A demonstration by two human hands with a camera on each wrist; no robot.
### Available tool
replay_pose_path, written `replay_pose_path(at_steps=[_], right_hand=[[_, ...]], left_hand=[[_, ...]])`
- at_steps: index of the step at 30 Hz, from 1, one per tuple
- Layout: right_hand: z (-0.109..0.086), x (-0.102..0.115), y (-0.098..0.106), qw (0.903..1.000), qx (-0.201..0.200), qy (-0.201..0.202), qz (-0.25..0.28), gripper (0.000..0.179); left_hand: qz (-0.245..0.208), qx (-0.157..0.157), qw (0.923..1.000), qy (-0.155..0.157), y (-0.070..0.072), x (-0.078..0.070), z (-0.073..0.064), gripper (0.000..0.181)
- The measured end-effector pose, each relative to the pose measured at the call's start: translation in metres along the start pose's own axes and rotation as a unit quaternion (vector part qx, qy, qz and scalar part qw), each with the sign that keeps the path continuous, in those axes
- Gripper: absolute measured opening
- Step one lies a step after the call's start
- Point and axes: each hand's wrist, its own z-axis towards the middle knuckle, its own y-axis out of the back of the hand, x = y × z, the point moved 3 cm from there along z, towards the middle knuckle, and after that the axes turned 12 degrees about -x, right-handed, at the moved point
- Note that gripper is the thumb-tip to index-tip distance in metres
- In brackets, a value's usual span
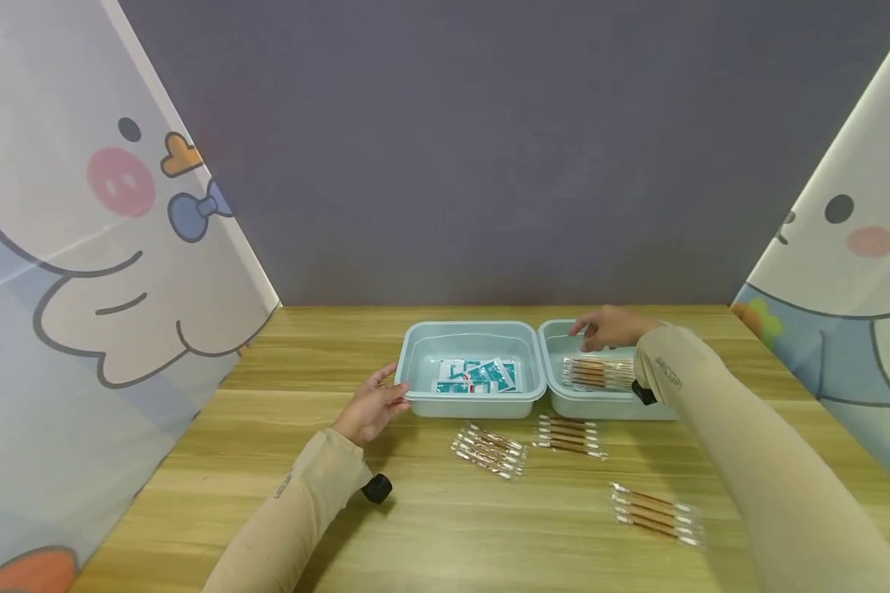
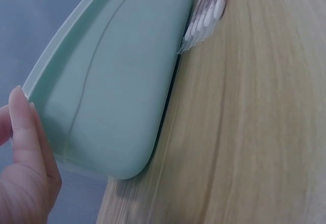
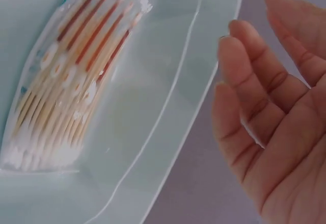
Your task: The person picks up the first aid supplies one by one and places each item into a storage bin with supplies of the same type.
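A table (image 1: 445, 535) with streaked yellow-brown wood grain meets a plain dark grey wall (image 1: 452, 148) along its far edge. Pale panels with cartoon prints rise along its left and right edges, the left panel (image 1: 52, 239) showing a blue bow, the right panel (image 1: 845, 288) a pinkish cheek.

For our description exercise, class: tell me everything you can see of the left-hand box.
The left-hand box is pale blue-green and looks like plastic: a rectangular, open-topped container with rounded corners, a raised rim and smooth walls. It stands upright on the wood-grained table. Inside, flat teal-and-white packets lie overlapping on its floor. The left hand touches it at the near left corner. A similar box sits close on its right; whether the rims touch is hard to tell.
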Motion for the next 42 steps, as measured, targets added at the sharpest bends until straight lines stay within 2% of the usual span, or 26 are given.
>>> replay_pose_path(at_steps=[7, 13, 19, 24, 30, 35, 40, 42], right_hand=[[-0.016, 0.016, -0.002, 0.9979, -0.044, 0.036, 0.031, 0.033], [-0.040, 0.026, -0.011, 0.9954, -0.043, 0.054, 0.066, 0.033], [-0.059, 0.038, -0.020, 0.9935, -0.052, 0.081, 0.060, 0.027], [-0.069, 0.047, -0.031, 0.9891, -0.055, 0.124, 0.057, 0.026], [-0.080, 0.047, -0.047, 0.9864, -0.051, 0.146, 0.057, 0.023], [-0.084, 0.044, -0.060, 0.9808, -0.058, 0.182, 0.041, 0.022], [-0.087, 0.040, -0.071, 0.9807, -0.045, 0.181, 0.057, 0.022], [-0.088, 0.037, -0.074, 0.9829, -0.038, 0.167, 0.069, 0.022]], left_hand=[[-0.013, 0.005, 0.9999, 0.002, 0.004, 0.001, 0.000, 0.063], [-0.018, 0.018, 0.9997, 0.006, 0.002, 0.000, 0.000, 0.063], [-0.016, 0.026, 0.9995, 0.003, 0.002, -0.004, -0.002, 0.063], [-0.019, 0.024, 0.9995, 0.011, 0.002, -0.004, -0.002, 0.063], [-0.020, 0.026, 0.9994, 0.014, 0.001, -0.003, -0.002, 0.063], [-0.017, 0.027, 0.9994, 0.013, 0.001, -0.003, 0.000, 0.062], [-0.016, 0.026, 0.9994, 0.017, 0.002, -0.003, 0.001, 0.062], [-0.016, 0.026, 0.9994, 0.018, 0.002, -0.003, 0.001, 0.062]])
